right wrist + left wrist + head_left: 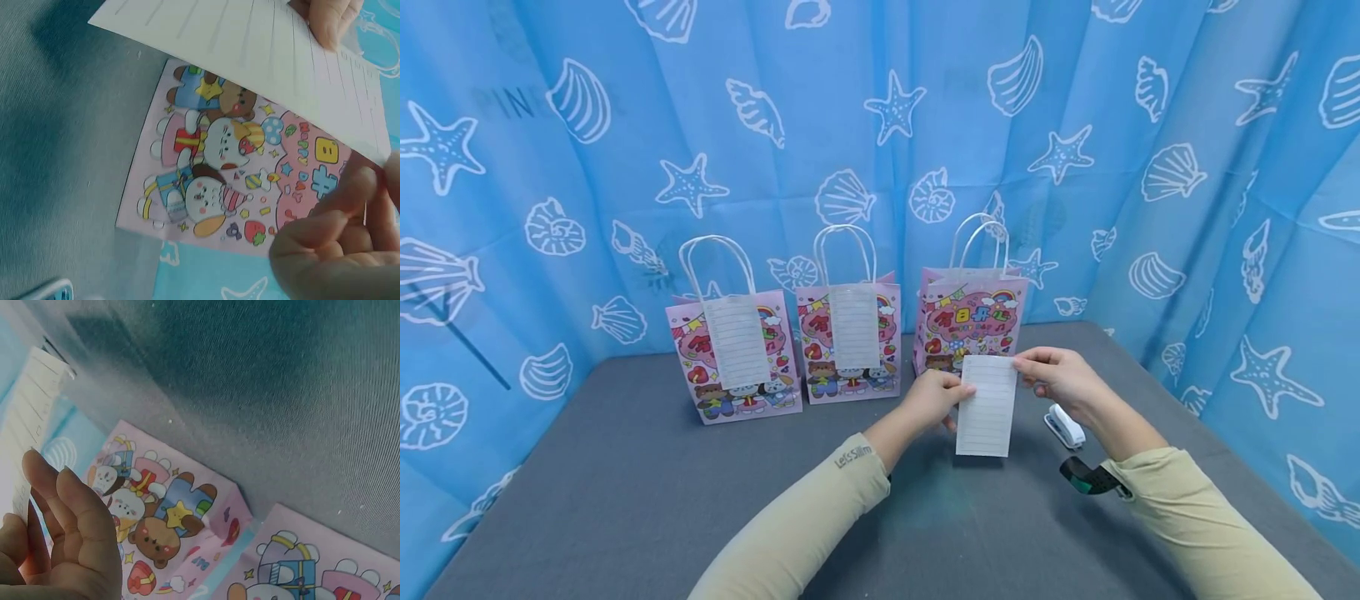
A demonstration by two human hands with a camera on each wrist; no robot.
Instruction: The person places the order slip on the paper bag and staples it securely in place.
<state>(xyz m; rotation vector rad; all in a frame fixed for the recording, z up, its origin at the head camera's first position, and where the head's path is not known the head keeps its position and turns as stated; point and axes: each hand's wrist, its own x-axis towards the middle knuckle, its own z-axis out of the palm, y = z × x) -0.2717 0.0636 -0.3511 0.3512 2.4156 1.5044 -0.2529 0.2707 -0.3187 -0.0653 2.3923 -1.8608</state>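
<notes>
A white lined paper slip [988, 421] is held up between both hands, in front of the rightmost pink paper gift bag [973, 312]. My left hand [931, 400] pinches the slip's left edge between thumb and fingers. At its upper right corner, my right hand [1063, 377] grips the paper with thumb and fingertips. The left wrist view shows the paper [19, 434] nearly edge-on in the left fingers. From the right wrist, the slip [250, 53] overlaps the bag [219, 150], printed with cartoon animals; part of the bag's front is hidden behind it.
To the left stand two more pink bags with white handles, a middle bag [820, 383] and a left bag [703, 392]; each has a lined slip on its front. A white stapler [1064, 427] lies beneath the right hand. Behind the grey table [647, 500] hangs a blue shell-print curtain [850, 108].
</notes>
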